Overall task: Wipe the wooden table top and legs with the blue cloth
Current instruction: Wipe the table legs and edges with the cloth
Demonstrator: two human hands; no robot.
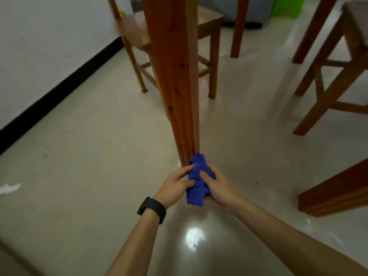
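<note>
- Head view: the blue cloth is bunched between the two hands at the very foot of the wooden table leg. Its top edge touches the leg just above the fingertips.
- The right hand grips the cloth. Its thumb lies across the front folds and its fingers curl round the far side, so the bundle sits in its palm.
- The left hand lies against the other side of the cloth. Its fingers are nearly straight and close together, and they press on the fabric rather than wrapping it. The upper finger reaches towards the leg's base.
- A loose tail of cloth hangs below both thumbs, towards the pale floor.
- A black wristband sits on the left wrist, behind the fingers.
- Beyond the fingertips, past the leg, stands a wooden chair.
- Out past the right hand's fingers is a wooden stool.
- Far to the left of the left hand's fingers, a white scrap lies on the floor, near the white wall with its black skirting.
- A bright patch of reflected light shows on the floor between the forearms, behind the hands.
</note>
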